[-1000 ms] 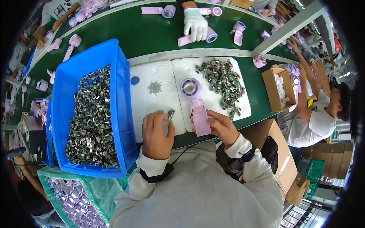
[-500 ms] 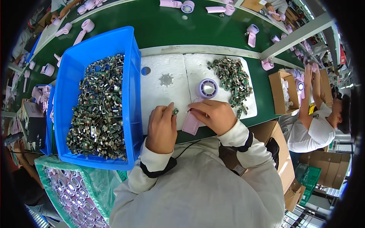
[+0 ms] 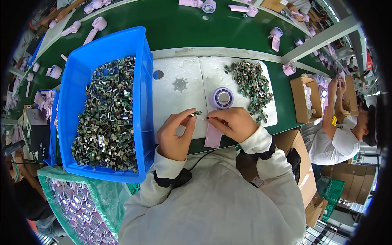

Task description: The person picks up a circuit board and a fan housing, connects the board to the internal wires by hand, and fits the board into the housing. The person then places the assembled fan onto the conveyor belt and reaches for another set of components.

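pinching board [image 3: 197, 113] between tips of left fingers [image 3: 188, 129] | pinching what looks like a wire end [image 3: 204, 119], blurred, in right fingers [image 3: 219, 114], just right of board | with fan [image 3: 223, 98] under right fingers, head [image 3: 223, 90] beyond, handle [image 3: 212, 139] nearer body | with heap [image 3: 250, 86] on foam [image 3: 173, 69], right of right fingers; bin [image 3: 145, 102] left of left fingers

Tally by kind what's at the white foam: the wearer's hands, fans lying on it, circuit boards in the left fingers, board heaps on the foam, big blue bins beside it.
Hands: 2, left hand and right hand
Pink fan: 1
Held circuit board: 1
Board heap: 1
Big blue bin: 1
Total: 6
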A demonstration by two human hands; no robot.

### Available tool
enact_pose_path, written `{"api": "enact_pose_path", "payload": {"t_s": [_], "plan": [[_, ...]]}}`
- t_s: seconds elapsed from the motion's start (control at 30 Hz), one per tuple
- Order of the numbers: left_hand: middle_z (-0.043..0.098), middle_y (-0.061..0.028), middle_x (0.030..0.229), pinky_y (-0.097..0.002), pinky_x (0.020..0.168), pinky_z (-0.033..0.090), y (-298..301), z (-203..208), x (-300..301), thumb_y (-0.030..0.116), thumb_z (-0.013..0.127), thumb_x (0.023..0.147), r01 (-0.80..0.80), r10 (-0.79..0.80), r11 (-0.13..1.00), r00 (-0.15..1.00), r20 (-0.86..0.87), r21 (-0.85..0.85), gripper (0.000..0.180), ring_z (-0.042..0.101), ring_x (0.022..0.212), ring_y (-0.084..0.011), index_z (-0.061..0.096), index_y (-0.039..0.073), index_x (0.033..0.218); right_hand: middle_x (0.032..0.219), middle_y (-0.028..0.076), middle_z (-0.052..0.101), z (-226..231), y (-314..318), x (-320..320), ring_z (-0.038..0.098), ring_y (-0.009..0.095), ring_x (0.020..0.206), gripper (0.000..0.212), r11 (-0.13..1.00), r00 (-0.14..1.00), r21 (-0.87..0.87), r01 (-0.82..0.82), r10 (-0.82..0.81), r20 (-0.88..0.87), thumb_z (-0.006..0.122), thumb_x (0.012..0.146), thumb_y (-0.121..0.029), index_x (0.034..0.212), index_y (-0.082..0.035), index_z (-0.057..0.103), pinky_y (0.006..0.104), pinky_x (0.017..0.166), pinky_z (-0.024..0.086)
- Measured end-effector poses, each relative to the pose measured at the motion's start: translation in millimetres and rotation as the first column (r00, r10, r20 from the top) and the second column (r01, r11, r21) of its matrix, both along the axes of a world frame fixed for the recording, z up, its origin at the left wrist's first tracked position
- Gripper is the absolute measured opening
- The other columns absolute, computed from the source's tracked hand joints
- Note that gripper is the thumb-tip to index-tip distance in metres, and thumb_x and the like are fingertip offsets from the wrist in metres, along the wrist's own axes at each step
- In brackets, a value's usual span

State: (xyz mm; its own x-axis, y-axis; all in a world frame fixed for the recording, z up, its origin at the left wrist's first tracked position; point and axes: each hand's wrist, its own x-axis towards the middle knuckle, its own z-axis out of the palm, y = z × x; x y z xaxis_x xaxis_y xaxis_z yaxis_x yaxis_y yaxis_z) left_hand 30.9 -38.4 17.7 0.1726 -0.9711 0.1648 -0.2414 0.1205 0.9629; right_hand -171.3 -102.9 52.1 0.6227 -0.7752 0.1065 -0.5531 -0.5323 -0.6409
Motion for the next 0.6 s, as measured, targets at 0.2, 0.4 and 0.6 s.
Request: {"api": "enact_pose_path", "payload": {"t_s": [0.2, 0.4, 0.6], "plan": [[0.071, -0.0106, 0.106, -0.0271, 0.09, 0.054, 1, -10, -7, -0.005, 0.07, 0.091, 0.097, -0.037, 0.991, 0.866, -0.499, 0.096, 0.024, 0.068, 0.099, -0.0151, 0.069, -0.004, 0.115, 0.074, 0.009, 0.07, -1, 10, 3, 0.067, 0.026, 0.063, 0.013, 0.994, 0.994, 0.041, 0.103, -0.104, 0.026, 0.075, 0.086, -0.013, 0.098, -0.008, 0.075, 0.0349, 0.06, 0.053], [0.07, -0.0112, 0.107, -0.0269, 0.09, 0.053, -2, -24, -9, -0.009, 0.068, 0.091, 0.093, -0.074, 0.995, 0.887, -0.456, 0.019, 0.024, 0.068, 0.101, -0.015, 0.066, -0.005, 0.114, 0.071, 0.006, 0.068, -11, 15, 4, 0.065, 0.024, 0.059, 0.013, 0.988, 0.984, -0.035, 0.151, -0.147, 0.105, 0.078, 0.083, -0.012, 0.095, -0.008, 0.075, 0.0328, 0.056, 0.052], [0.069, -0.0107, 0.11, -0.0272, 0.09, 0.053, -5, -20, -10, -0.012, 0.067, 0.09, 0.013, 0.01, 0.999, 0.806, -0.592, 0.034, 0.022, 0.067, 0.102, -0.0144, 0.066, -0.004, 0.11, 0.069, 0.005, 0.067, -19, 14, 2, 0.064, 0.024, 0.059, 0.013, 0.974, 0.986, -0.186, 0.128, -0.105, 0.129, 0.077, 0.084, -0.014, 0.096, -0.008, 0.073, 0.034, 0.055, 0.051]]}}
